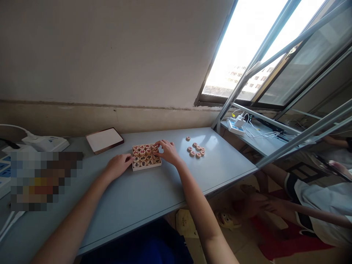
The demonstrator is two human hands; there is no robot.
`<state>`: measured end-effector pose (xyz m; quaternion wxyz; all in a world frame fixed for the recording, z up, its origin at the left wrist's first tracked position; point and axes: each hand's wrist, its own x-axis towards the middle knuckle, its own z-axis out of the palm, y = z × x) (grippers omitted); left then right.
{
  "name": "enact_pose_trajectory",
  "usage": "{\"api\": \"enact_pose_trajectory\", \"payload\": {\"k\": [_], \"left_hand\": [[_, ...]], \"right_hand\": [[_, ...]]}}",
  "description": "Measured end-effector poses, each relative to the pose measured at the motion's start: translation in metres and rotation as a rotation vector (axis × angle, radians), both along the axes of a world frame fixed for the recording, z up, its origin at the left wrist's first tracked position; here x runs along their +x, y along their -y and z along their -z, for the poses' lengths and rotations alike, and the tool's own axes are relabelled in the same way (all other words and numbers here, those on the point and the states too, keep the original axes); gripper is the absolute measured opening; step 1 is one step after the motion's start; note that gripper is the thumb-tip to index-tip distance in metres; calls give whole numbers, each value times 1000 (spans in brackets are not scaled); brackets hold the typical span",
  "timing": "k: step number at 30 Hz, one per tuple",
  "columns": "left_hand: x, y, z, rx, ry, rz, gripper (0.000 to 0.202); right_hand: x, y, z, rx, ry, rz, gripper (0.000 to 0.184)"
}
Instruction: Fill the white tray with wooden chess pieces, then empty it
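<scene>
1. Your left hand (pixel 118 165) lies on the grey table (pixel 143 205) just left of centre frame, against the left wall of the shallow wooden box (pixel 146 167).
2. Its fingers are curled in loosely and pressed together. The foremost fingertip touches the box wall, and the hand wraps around nothing.
3. Your right hand (pixel 168 151) sits at the upper right corner of the box, palm down, with your forearm running in from the lower middle of the frame.
4. Its fingers are bent down, close together, onto the round chess pieces (pixel 143 154) at that corner. You cannot tell whether they pinch 1 or only rest on top.
5. The pieces fill the box in neat rows, flat, with red or black characters facing up.
6. A cluster of loose pieces (pixel 196 151) lies on the table to the right of your right hand, apart from it. 1 single piece (pixel 188 138) lies just above and left of the cluster.
7. The box lid (pixel 104 140), brown-rimmed and pale inside, lies flat to the upper left of the box, well apart from it.
8. A white power strip (pixel 46 143) sits at the far left edge of the frame.
9. Another person (pixel 316 205) is at the lower right, below table level.
</scene>
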<state>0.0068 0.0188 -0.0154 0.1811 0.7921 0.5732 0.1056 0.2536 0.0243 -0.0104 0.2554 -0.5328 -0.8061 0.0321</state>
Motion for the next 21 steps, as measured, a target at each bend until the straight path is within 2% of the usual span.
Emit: {"api": "enact_pose_trajectory", "payload": {"k": [2, 4, 8, 11, 15, 21], "left_hand": [[0, 0, -1, 1, -1, 3, 38], [0, 1, -1, 5, 0, 0, 38], [1, 1, -1, 7, 6, -8, 39], [0, 1, 0, 4, 6, -1, 39], [0, 1, 0, 14, 6, 7, 39], [0, 2, 0, 11, -1, 10, 38]], "right_hand": [[6, -2, -2, -1, -30, 23, 25], [16, -8, -2, 15, -53, 126, 26], [47, -25, 6, 13, -32, 571, 32], [70, -35, 18, -114, 8, 799, 47], [85, -35, 30, -230, 111, 839, 55], [74, -25, 25, -70, 151, 785, 31]]}}
